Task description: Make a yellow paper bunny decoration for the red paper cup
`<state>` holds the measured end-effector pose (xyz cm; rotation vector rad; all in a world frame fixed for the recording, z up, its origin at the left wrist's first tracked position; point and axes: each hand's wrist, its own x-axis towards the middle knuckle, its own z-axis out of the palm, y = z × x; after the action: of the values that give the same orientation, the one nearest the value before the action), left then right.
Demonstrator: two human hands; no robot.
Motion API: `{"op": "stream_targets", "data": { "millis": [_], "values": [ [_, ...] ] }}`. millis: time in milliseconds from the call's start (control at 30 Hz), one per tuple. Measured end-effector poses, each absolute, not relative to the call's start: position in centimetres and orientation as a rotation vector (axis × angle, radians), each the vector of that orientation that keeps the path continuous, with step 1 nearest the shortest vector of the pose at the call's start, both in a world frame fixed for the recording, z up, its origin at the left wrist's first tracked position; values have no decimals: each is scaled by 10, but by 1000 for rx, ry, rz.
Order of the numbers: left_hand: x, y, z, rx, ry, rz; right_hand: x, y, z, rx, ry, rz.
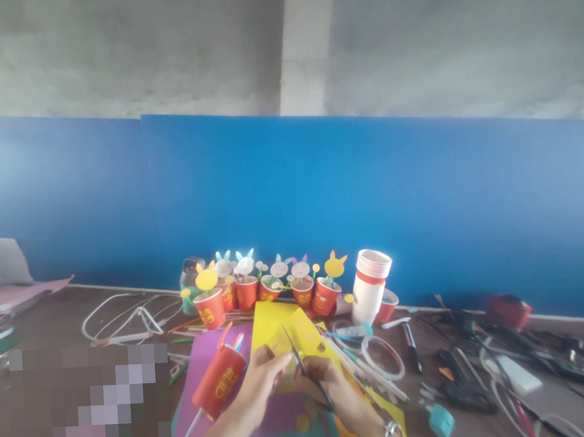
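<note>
My left hand (261,380) pinches a small piece of yellow paper (286,369) over the coloured sheets. My right hand (325,381) grips black scissors (304,368), blades pointing up and away, right at that paper. Under both hands lie a yellow sheet (278,323) and a purple sheet (206,353). A red paper cup (218,382) on a straw lies on its side just left of my left hand.
A row of red cups with paper bunny and flower toppers (271,288) stands along the blue wall. A stack of paper cups (370,286), tape rings (382,357), a black marker (411,346), white cables (125,315) and dark tools (467,379) litter the brown table.
</note>
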<state>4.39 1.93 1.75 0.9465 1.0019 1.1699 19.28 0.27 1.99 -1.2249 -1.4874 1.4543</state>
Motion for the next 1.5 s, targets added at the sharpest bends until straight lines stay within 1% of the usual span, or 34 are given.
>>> {"op": "stream_targets", "data": {
  "millis": [467,1000,1200,1500],
  "values": [
    [43,20,11,855,1080,1164,194,3,22,-1230,-1538,1422],
    [42,21,6,838,1012,1234,195,1,26,-1253,-1580,1442],
    [41,22,-1,813,1016,1253,192,2,17,-1259,-1522,1455],
    [45,16,10,772,942,1249,194,4,15,-1174,-1500,1502]
  ]
}}
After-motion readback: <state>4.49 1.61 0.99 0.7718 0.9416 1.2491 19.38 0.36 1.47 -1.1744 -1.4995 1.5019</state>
